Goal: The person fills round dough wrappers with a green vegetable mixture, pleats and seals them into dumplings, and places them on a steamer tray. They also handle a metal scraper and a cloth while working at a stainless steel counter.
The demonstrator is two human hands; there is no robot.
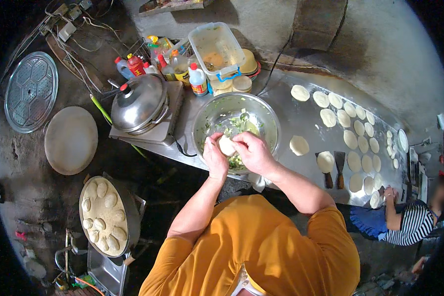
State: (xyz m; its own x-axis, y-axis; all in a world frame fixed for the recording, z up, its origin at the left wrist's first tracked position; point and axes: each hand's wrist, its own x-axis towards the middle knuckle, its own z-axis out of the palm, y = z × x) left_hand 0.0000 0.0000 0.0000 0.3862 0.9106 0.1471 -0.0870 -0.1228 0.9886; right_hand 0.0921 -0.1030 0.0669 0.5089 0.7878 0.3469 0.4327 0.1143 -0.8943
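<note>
Over a large steel bowl (274, 116) I hold a pale dough bun (226, 146) between both hands. My left hand (215, 157) cups it from the left and below. The fingers of my right hand (254, 152) pinch at its upper right edge. Inside the bowl lies chopped green and white filling (236, 162), with a spoon (244, 117) near the far wall. What is inside the bun is hidden. Several flat dough rounds (299, 145) lie on the steel table to the right, one of them across a dark-bladed scraper.
At the left, a pot on a cooker (138, 104) stands beside bottles (198, 79) and a plastic tub (217, 44). Lower left, a round pan (131, 232) holds several shaped buns. A second scraper (340, 167) lies on the table. Another person (404, 222) handles dough at the far right.
</note>
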